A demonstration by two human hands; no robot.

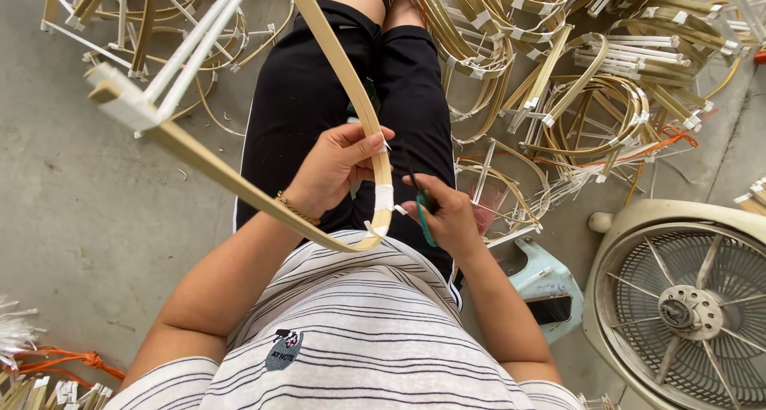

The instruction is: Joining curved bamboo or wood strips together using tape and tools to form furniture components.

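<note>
Sitting over my lap here, my left hand is curled around a long bent strip of pale yellow bamboo, fingers wrapped over it and thumb pressing close to the wrap of white tape near the bend. The strip loops right in front of my striped shirt, just above my black trousers, and one arm of it runs up to the left where thin white sticks are joined to it at a taped corner.

My right hand is closed around a small pair of scissors with teal green handles, fingers pinched tight on them, blades up beside the taped bit; can't tell if they actually touch the tape.

On the grey concrete floor around me there's a big heap of finished curved bamboo frames with white taped joints, some tied with orange string. A cream-coloured round floor fan lies to my right, with a little light blue plastic stool just beside it.
</note>
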